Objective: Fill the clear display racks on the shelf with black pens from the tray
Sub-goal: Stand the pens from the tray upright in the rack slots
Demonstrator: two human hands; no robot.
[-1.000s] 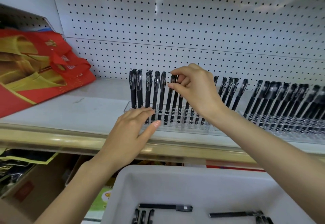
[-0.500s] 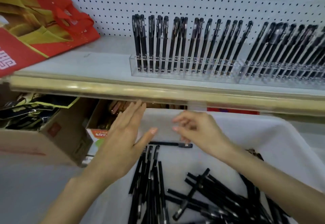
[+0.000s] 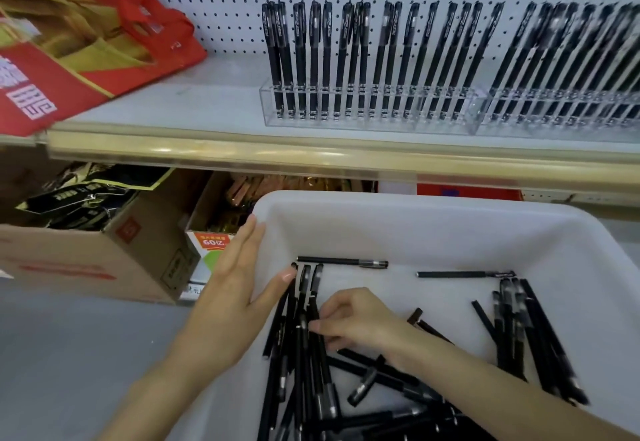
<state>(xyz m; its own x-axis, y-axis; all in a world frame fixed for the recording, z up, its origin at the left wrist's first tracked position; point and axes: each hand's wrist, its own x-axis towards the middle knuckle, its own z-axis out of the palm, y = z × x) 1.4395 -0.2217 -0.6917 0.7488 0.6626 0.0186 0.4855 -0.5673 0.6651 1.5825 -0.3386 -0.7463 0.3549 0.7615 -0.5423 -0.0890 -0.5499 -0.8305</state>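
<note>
Steadies the tray (image 3: 433,201) at nine o'clock with the flat, open left hand (image 3: 235,288); curls the right hand (image 3: 356,323) round black pens (image 3: 301,357) heaped at six. Risks dragging up crossed neighbours, or knocking leaning rows in the clear racks (image 3: 367,116) at twelve.

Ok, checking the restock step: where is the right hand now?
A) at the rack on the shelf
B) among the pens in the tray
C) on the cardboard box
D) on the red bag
B: the right hand is down in the white tray, fingers curled on black pens.
</note>
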